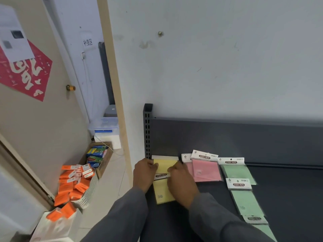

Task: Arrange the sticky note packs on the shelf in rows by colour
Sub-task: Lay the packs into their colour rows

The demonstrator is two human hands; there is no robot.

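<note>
On the dark grey shelf [288, 186], yellow sticky note packs form a column at the left end. My left hand [144, 172] pinches the left edge of the far yellow pack [165, 165], and my right hand [181, 182] grips its right edge. A nearer yellow pack [163, 193] lies below, partly under my hands. Two pink packs [206, 170] overlap just to the right. Further right, green packs run toward me: a far one [236, 172], a middle one [247, 201], and a third [257, 220] at the bottom edge.
The shelf's slotted upright [147, 131] and back panel [227, 137] bound it at the left and rear. To the left, on the floor, a white basket of orange packets [76, 186] and a cardboard box of coloured packs [98, 156] sit by an open door [35, 102].
</note>
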